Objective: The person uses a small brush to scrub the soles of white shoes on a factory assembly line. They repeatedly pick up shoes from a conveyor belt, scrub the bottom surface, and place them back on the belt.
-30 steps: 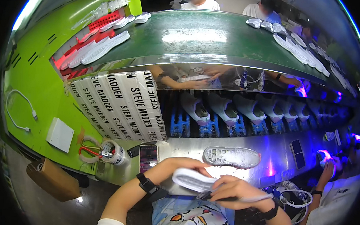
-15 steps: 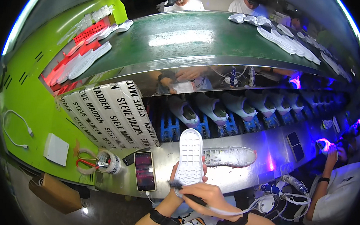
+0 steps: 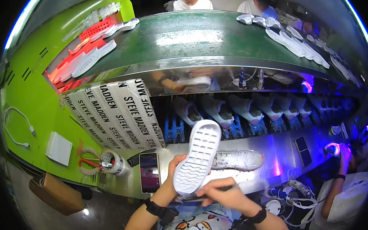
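A white shoe sole (image 3: pixel 198 155) is held up at a tilt in my left hand (image 3: pixel 174 169), its treaded underside facing me. My left fingers wrap round its side, partly hidden by it. My right hand (image 3: pixel 221 195) is closed beside the sole's lower end. From it juts a dark, motion-blurred brush (image 3: pixel 233 185); its tip is hard to make out. Behind the held sole, a second sole (image 3: pixel 239 160) lies on the metal bench (image 3: pixel 226 177), its cavity side up.
Shoe uppers (image 3: pixel 238 107) stand in a row on blue holders beyond the bench. A cardboard box (image 3: pixel 115 115), a phone (image 3: pixel 149 172) and a tape roll (image 3: pixel 114 163) sit left. Soles (image 3: pixel 294 43) lie on the green surface (image 3: pixel 188 27). A co-worker's hand (image 3: pixel 345 152) is at right.
The held sole has tilted to the right and risen slightly. My right hand has swung the brush from the sole's lower left side over to its right.
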A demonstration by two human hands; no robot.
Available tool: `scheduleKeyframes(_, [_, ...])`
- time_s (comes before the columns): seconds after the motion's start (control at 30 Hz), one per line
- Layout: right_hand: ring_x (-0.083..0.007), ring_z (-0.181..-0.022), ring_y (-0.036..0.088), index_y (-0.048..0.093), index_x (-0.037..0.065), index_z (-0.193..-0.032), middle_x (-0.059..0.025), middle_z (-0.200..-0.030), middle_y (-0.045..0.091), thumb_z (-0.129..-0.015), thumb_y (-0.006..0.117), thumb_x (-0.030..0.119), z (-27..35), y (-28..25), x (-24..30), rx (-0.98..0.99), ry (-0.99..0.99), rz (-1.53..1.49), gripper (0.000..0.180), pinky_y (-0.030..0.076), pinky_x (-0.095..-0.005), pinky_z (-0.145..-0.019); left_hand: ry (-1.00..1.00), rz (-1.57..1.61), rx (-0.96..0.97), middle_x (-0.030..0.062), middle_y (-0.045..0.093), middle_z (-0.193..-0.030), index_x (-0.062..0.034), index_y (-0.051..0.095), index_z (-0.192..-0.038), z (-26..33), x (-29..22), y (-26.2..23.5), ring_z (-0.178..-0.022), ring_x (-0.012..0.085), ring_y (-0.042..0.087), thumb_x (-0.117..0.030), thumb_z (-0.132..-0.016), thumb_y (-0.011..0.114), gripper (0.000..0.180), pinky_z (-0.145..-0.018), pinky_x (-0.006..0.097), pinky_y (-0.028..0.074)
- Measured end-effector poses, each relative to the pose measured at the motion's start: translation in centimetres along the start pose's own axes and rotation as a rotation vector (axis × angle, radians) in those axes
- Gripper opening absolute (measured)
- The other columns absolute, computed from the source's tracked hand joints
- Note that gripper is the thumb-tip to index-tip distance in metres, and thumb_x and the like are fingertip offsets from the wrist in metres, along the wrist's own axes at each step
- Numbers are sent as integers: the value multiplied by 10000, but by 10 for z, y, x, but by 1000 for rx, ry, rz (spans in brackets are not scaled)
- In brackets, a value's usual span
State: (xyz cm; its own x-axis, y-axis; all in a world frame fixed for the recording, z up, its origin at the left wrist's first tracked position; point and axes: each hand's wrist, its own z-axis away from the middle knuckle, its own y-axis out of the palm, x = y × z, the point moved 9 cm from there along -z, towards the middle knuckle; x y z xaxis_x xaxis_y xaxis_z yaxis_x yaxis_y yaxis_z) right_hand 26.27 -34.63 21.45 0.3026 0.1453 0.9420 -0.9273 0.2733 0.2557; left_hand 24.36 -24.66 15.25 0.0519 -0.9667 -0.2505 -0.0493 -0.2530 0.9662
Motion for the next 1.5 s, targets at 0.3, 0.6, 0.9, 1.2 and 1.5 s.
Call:
scheduleKeyframes(0.3, [-160,-785,681,688,-21,-941,-108,-916,680,-896,599,68,7,-3,36,129,-154,523,134,539,-254,-700,-333,-223,-68,184,650,-1117,68,541,-1239,-12,9,20,-944,233,669,-248,-862,515,492,-850,298,530])
scheduleKeyframes(0.6, [-238,-775,664,677,-9,-897,-108,-859,668,-869,632,73,20,9,66,140,-557,645,97,528,-314,-713,25,-1067,-274,85,677,-1029,-9,638,-1128,6,-19,83,-882,147,646,-278,-871,608,374,-795,232,493])
scheduleKeyframes(0.9, [-161,-782,650,708,3,-901,-88,-890,687,-863,626,89,23,-42,34,44,-391,650,125,519,-284,-722,-505,-889,-401,92,690,-926,32,662,-1106,-15,2,-1,-777,140,652,-291,-853,646,410,-684,250,506])
scheduleKeyframes(1.2, [-250,-796,659,671,-10,-963,-148,-928,680,-835,630,10,52,-58,83,-647,-775,784,136,521,-318,-708,-106,-174,-343,180,660,-1077,56,522,-1249,2,29,3,-865,272,676,-289,-935,442,473,-785,354,558])
scheduleKeyframes(1.5, [-201,-725,639,674,-19,-816,-227,-1065,652,-967,462,351,146,-69,112,-874,-1102,596,453,500,-285,-631,122,-558,319,209,617,-1047,81,504,-1221,-93,-56,204,-834,325,657,-365,-958,359,539,-725,391,560])
